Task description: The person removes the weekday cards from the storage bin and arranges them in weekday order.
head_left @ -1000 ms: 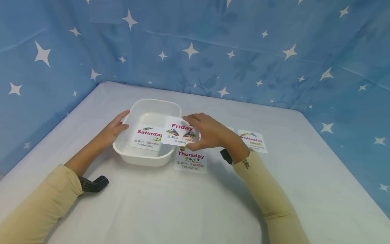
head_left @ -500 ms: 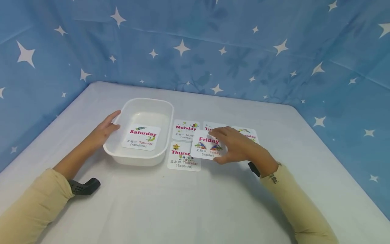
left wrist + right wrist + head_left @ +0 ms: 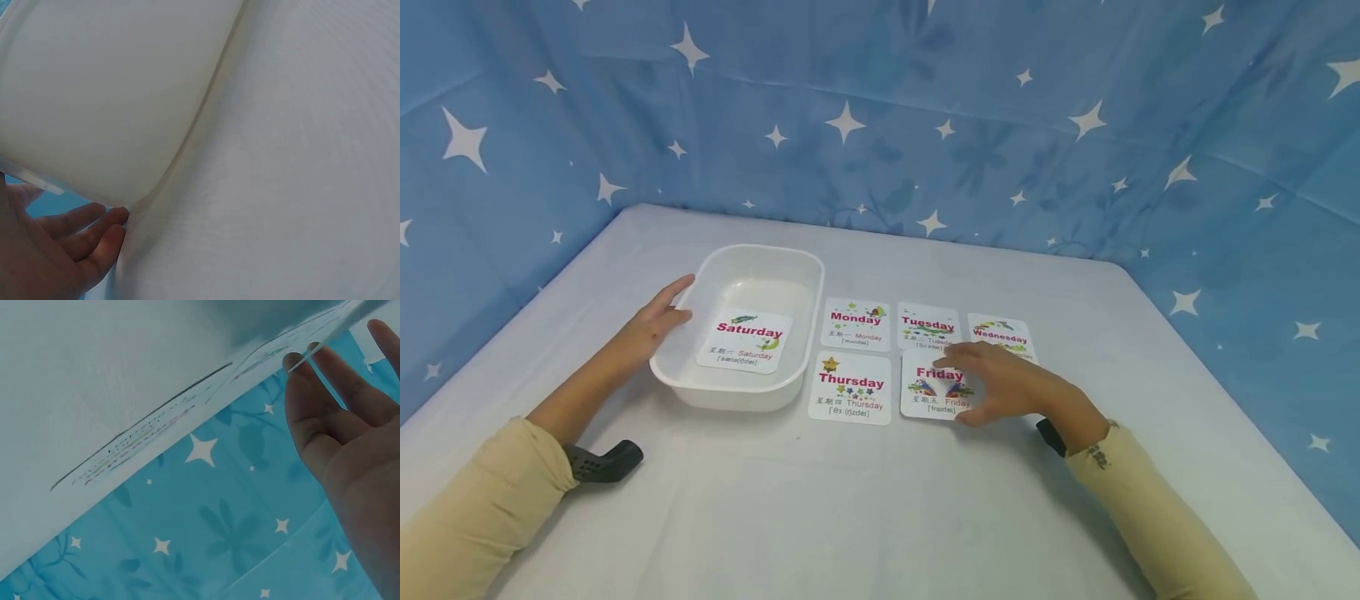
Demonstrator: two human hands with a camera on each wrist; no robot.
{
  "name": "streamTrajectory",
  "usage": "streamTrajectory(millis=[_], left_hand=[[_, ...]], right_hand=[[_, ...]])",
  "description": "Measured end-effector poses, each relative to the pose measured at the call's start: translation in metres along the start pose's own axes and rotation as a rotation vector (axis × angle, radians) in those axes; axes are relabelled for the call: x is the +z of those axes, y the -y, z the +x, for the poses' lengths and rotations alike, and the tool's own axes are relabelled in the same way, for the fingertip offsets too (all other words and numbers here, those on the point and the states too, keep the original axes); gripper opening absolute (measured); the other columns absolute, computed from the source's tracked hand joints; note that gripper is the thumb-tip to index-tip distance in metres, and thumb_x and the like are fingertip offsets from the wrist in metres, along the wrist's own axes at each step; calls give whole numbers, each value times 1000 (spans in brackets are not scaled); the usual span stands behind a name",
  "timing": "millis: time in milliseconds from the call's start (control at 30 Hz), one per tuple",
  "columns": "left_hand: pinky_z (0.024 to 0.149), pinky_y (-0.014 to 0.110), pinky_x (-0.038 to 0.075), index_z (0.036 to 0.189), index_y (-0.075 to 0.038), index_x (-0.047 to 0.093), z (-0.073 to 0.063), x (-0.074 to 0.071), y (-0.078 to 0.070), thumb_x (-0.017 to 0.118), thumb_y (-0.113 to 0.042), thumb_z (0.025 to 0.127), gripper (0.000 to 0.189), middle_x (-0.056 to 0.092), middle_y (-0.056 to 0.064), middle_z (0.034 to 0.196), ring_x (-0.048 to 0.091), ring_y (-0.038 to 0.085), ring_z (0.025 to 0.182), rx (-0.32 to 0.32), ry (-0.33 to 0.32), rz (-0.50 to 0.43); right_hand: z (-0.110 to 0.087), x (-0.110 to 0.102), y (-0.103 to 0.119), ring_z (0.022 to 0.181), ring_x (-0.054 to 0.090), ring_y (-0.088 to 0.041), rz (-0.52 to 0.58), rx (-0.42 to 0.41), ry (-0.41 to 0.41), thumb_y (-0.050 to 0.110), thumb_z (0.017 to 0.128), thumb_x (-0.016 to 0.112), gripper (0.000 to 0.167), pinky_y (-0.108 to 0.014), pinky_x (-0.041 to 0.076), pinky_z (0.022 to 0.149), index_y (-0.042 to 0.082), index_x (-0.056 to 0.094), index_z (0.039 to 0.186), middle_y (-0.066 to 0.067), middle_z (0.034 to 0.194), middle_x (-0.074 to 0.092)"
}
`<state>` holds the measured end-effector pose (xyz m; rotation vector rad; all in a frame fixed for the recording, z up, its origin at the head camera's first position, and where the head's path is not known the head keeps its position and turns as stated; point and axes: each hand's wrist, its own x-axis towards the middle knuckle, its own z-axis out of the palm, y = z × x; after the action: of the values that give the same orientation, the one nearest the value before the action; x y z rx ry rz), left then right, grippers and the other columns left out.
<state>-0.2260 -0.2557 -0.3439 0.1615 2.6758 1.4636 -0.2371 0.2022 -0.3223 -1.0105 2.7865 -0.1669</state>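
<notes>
My right hand [image 3: 1011,379] pinches the right side of a white Friday card [image 3: 936,396], which is low over the table, just right of the Thursday card [image 3: 850,392]. In the right wrist view the fingertips [image 3: 292,361] meet that card's thin edge. My left hand [image 3: 651,329] rests against the outside left rim of a white plastic tub [image 3: 737,398], thumb and forefinger spread apart. In the left wrist view its fingers [image 3: 103,247] touch the tub's wall, slightly bent. Inside the tub lies a Saturday card [image 3: 745,342].
Behind the Friday card lie a Monday card [image 3: 856,325], a Tuesday card [image 3: 928,323] and a Wednesday card [image 3: 1000,333], the last partly covered by my right hand. The table has a white cloth [image 3: 850,500]. A blue star-patterned curtain [image 3: 880,125] hangs behind.
The right hand has carried the Friday card from over the tub's right edge to the right and down, beside the Thursday card. The left hand stays at the tub; the view has shifted slightly.
</notes>
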Motion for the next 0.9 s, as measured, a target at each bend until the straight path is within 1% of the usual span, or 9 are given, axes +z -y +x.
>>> streamTrajectory(millis=[100,233,333,600,700,767,833,900], left_hand=[[71,17,43,148,-20,-3,0,0,1,24,-30,98,58,36,30,130,45,37,110,-6,-1,-3],[71,17,43,148,-20,-3,-1,-1,2,24,-30,98,58,36,30,131,45,37,110,0,-3,-1],[72,19,43,148,-19,-3,0,-1,2,24,-30,98,58,34,30,133,45,38,111,6,-3,1],[80,26,42,148,-20,-3,2,-1,3,24,-31,98,58,30,30,138,40,42,119,-5,6,4],[84,32,42,148,-20,-3,2,0,3,23,-31,98,57,29,31,139,39,43,120,-3,7,5],[88,40,42,148,-20,-3,1,0,3,23,-30,98,57,29,31,138,39,44,120,-2,7,1],[92,48,39,148,-20,-3,1,1,3,23,-31,98,58,28,31,139,37,44,121,-2,8,-6],[95,53,36,148,-20,-4,1,1,2,23,-30,98,58,27,32,139,37,45,121,-4,9,-13]], right_hand=[[0,1,-1,129,37,-32,3,-20,17,37,69,73,66,-50,34,102,22,50,130,-8,140,43],[1,2,0,129,37,-32,-1,-43,22,37,68,73,67,-51,33,102,22,50,129,-8,140,42],[1,1,1,130,36,-32,0,-39,27,36,69,72,66,-52,32,103,21,50,129,-8,141,42],[2,3,1,131,35,-32,5,-15,47,37,70,72,66,-53,31,103,22,50,130,-7,142,42],[2,3,1,131,35,-32,5,-18,48,37,70,72,66,-53,31,103,22,50,130,-8,141,42],[2,4,1,131,36,-33,7,-23,48,37,70,73,67,-54,31,103,21,50,131,-8,141,42],[2,4,0,130,36,-33,6,-28,46,37,70,73,67,-53,31,103,21,50,131,-9,140,43],[2,4,0,130,36,-33,8,-25,49,36,70,73,68,-53,31,103,21,49,131,-9,140,43]])
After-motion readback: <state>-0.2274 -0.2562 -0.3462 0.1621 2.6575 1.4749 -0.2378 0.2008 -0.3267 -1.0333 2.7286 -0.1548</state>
